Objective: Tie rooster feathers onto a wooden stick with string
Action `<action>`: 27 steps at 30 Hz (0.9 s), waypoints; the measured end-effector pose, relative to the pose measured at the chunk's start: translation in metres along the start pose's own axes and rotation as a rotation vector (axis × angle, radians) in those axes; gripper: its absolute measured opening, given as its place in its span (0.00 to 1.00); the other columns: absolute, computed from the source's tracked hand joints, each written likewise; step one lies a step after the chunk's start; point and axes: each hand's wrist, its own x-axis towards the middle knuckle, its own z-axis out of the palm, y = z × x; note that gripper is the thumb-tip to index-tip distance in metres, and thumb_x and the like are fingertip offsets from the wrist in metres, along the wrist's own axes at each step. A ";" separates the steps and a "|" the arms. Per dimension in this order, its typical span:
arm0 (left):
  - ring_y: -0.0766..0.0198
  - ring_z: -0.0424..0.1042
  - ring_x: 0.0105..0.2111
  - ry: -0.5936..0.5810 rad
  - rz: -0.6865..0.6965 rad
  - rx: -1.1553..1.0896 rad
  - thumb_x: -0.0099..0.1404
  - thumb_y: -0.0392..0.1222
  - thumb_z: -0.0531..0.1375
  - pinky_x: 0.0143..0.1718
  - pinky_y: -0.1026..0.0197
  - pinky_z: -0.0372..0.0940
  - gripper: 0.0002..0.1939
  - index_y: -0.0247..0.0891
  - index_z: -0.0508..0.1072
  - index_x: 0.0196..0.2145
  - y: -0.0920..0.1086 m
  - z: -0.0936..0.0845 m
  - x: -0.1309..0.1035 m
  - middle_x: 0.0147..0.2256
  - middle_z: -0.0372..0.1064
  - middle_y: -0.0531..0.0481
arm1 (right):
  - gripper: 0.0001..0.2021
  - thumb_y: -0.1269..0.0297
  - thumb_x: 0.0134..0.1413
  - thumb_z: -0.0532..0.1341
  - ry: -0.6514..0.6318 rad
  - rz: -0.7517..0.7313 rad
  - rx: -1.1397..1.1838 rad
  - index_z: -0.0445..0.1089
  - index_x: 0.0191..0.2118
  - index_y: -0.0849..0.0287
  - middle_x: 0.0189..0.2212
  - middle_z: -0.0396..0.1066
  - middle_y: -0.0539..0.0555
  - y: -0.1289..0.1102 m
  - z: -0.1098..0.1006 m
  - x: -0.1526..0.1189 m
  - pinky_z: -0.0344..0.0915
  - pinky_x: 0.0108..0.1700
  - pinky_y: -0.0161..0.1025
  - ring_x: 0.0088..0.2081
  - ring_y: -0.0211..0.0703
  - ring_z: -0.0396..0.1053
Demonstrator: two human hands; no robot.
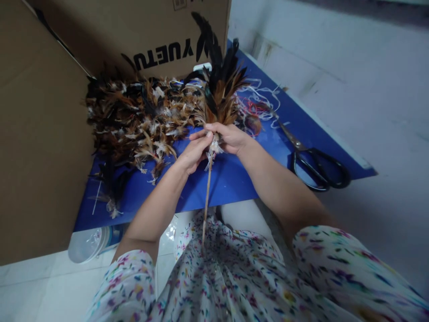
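Note:
Both my hands meet around the base of a feather duster point(221, 96), a bunch of brown and black feathers on a thin stick point(207, 192). The feathers point away from me and the stick runs back toward my lap. My left hand point(196, 152) wraps the base from the left, its thumb pressed near the whitish quill ends. From the right, my right hand point(231, 137) closes on the same spot, thumb across the top. Some fingertips are hidden behind the bunch. A heap of loose feathers point(144, 120) lies left of the duster on the blue table.
Black-handled scissors point(298, 145) lie on the blue table point(231, 183) at the right, beside tangled white and red string point(259, 105). Cardboard boxes point(36, 125) stand left and behind. A clear plastic tub point(89, 245) is on the floor. A pale wall point(351, 89) borders the right.

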 end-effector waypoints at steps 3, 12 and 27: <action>0.70 0.70 0.26 -0.013 0.031 -0.002 0.64 0.50 0.63 0.30 0.67 0.66 0.13 0.35 0.73 0.32 -0.002 -0.002 0.002 0.26 0.72 0.52 | 0.18 0.61 0.66 0.51 0.005 -0.006 0.010 0.76 0.42 0.66 0.27 0.78 0.58 0.000 0.001 0.000 0.71 0.25 0.37 0.20 0.39 0.69; 0.70 0.70 0.24 0.073 0.027 -0.031 0.61 0.47 0.66 0.27 0.67 0.65 0.13 0.34 0.73 0.30 0.003 0.004 -0.003 0.24 0.71 0.52 | 0.19 0.64 0.67 0.49 0.043 -0.002 0.069 0.76 0.40 0.68 0.34 0.80 0.62 -0.004 0.008 -0.003 0.73 0.32 0.35 0.32 0.42 0.77; 0.63 0.77 0.26 0.102 -0.125 -0.123 0.63 0.44 0.60 0.33 0.59 0.74 0.10 0.37 0.72 0.40 0.016 0.005 -0.007 0.28 0.75 0.51 | 0.19 0.59 0.64 0.54 0.170 -0.039 0.055 0.77 0.44 0.69 0.26 0.78 0.58 -0.004 0.004 -0.001 0.63 0.17 0.32 0.21 0.39 0.71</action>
